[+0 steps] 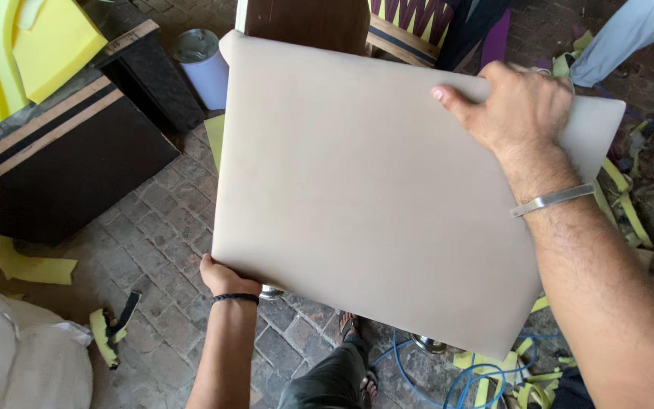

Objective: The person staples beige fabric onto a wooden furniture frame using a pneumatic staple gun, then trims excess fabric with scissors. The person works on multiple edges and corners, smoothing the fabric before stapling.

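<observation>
A large beige padded panel (pixel 372 189) with rounded corners fills the middle of the view, held flat above the brick floor. My left hand (pixel 225 277) grips its near left corner from beneath, fingers hidden under the panel. My right hand (pixel 520 106) clasps the far right edge, thumb on top, a metal bangle on the wrist. A dark wooden chair back (pixel 308 23) shows just beyond the panel's far edge.
A black and wood-striped box (pixel 54 163) lies at the left with yellow foam pieces (pixel 32 49) behind it. A white canister (pixel 204 64) stands nearby. Blue hose (pixel 456 379) and yellow foam scraps (pixel 630 212) litter the floor. Another person's light sleeve (pixel 630 34) shows top right.
</observation>
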